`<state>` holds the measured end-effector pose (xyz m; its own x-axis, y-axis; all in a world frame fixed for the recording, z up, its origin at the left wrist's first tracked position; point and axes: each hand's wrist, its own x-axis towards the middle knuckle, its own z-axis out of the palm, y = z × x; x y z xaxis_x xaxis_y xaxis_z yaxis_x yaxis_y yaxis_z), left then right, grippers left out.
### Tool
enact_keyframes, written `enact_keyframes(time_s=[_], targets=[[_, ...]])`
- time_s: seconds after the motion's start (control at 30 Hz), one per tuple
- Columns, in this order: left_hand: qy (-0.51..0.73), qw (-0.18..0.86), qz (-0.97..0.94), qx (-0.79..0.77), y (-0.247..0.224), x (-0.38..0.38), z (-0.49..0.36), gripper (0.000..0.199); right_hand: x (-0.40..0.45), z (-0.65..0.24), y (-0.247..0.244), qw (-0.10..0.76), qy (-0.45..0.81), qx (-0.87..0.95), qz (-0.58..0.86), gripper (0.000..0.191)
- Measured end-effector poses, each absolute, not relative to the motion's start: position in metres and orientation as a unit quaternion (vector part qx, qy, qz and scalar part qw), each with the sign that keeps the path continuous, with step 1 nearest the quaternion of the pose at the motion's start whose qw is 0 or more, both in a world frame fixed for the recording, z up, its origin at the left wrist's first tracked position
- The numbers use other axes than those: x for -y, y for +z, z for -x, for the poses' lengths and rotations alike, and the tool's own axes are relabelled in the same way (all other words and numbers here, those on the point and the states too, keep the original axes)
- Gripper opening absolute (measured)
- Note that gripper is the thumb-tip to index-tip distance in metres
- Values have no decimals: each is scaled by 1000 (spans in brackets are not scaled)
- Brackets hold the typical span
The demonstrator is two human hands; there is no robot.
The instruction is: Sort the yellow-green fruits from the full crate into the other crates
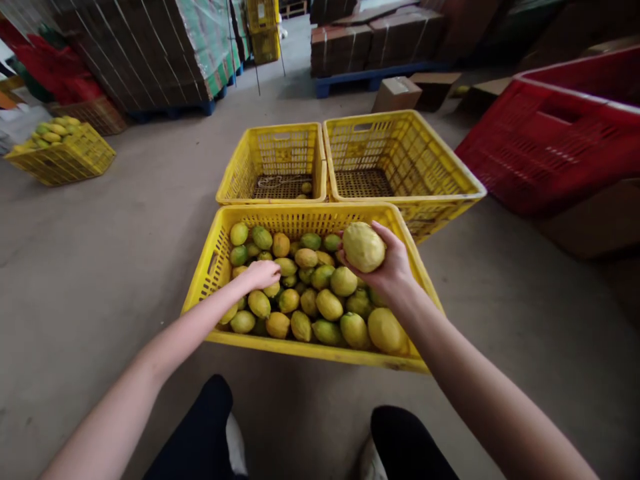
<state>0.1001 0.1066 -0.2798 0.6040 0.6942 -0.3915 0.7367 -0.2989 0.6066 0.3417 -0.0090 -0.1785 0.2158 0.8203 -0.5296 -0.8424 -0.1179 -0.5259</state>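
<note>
A yellow plastic crate (310, 347) full of green, yellow and orange-tinged lemons (329, 305) stands on the floor in front of me. My right hand (393, 263) holds a large, pale yellow, bumpy lemon (364, 247) above the crate's right side. The fingers are wrapped round it from below and behind. Over the left part of the crate, my left hand (264, 273) is closed, knuckles up, low among the lemons. A greenish lemon (286, 267) lies right beside its fingertips. What those fingers hold, if anything, is hidden.
Behind are two yellow crates: the left one (270, 200) has a few fruits at the bottom, the right one (415, 198) shows its slatted base. A red crate (555, 127) stands at right. A filled yellow crate (65, 163) sits far left. Cartons (397, 93) and loaded pallets stand behind.
</note>
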Motion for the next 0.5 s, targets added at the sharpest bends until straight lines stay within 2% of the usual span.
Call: enact_keyframes(time_s=[0.07, 0.2, 0.4, 0.5], targets=[[-17, 347, -824, -447, -281, -112, -115, 8, 0, -338, -187, 651, 632, -36, 418, 16], [-6, 261, -866, -427, -290, -116, -135, 19, -11, -328, -203, 646, 639, -77, 411, 22], [-25, 248, -889, -383, -305, -112, -133, 40, -3, -320, -220, 634, 644, -115, 412, 24], [-34, 241, -896, -372, -302, -116, -134, 30, 0, -319, -224, 631, 649, -117, 409, 25]])
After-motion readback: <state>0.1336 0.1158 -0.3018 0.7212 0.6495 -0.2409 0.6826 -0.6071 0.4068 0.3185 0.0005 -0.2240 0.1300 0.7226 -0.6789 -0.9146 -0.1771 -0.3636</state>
